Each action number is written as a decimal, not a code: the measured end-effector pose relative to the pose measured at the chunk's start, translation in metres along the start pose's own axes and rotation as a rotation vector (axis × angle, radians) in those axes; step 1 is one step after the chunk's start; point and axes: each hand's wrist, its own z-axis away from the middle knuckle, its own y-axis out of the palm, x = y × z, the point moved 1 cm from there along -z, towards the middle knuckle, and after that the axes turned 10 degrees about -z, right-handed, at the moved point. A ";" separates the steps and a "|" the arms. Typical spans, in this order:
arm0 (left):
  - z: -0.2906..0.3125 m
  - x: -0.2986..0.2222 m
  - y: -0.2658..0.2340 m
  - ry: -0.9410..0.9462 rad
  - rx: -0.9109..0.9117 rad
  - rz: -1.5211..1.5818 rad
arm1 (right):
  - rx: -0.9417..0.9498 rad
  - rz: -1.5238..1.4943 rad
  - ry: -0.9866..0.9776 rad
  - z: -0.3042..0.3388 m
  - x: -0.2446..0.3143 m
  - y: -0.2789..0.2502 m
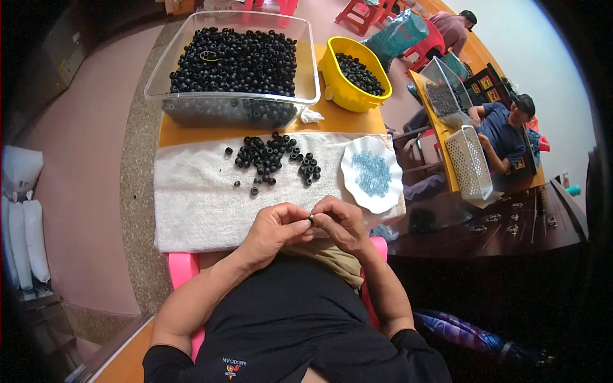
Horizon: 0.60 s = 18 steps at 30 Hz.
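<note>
My left hand (273, 231) and my right hand (341, 225) meet over the near edge of a white towel (198, 217). Both are closed in a pinch on one small dark round piece (311, 218), mostly covered by my fingertips. It resembles the loose black bead-like pieces with holes (262, 156) heaped on the towel just beyond my hands. To the right of that heap, a white scalloped plate (349, 169) holds many tiny light-blue clear pieces (372, 173).
At the back of the table, a clear plastic bin (313, 57) and a yellow tub (357, 101) hold many black pieces. Crumpled white tissue (311, 115) lies before them. Another person (501, 131) sits at a table to the right, near a white perforated basket (469, 163).
</note>
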 end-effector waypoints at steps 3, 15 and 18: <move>-0.002 0.005 -0.003 0.007 0.019 0.008 | 0.006 -0.030 0.012 0.001 0.000 0.001; -0.002 0.007 -0.006 0.011 0.001 0.008 | 0.057 0.075 -0.057 0.000 -0.001 -0.001; -0.002 0.007 -0.007 0.012 -0.008 0.021 | 0.048 0.240 -0.197 -0.001 -0.001 0.001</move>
